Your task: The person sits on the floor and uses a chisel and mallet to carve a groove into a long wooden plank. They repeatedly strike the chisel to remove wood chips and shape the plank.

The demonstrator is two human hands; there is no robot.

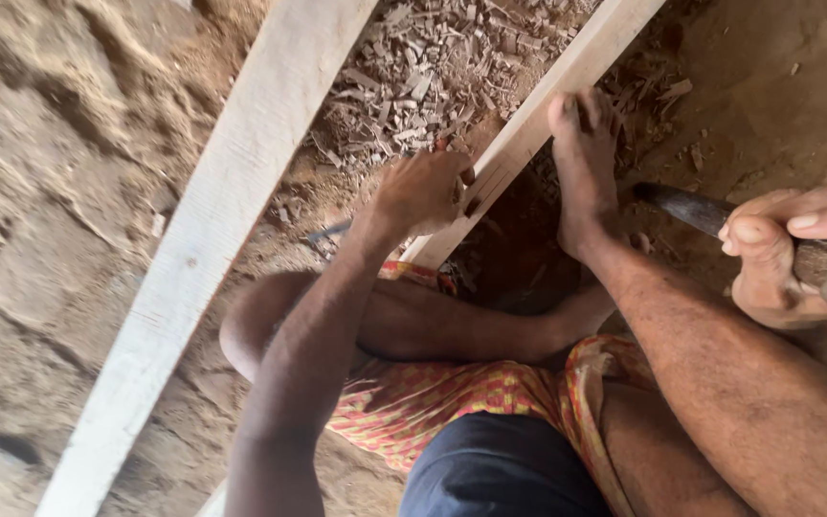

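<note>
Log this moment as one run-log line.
left hand: on narrow plank | right hand: grips dark tool handle | foot: on plank | wood chips behind

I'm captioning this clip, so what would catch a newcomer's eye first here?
Mid-frame, the left hand presses on a pale wooden plank, with a bare foot planted on it beside. At the right edge, the right hand grips a dark-bladed tool. A heap of wood chips lies at the top.
</note>
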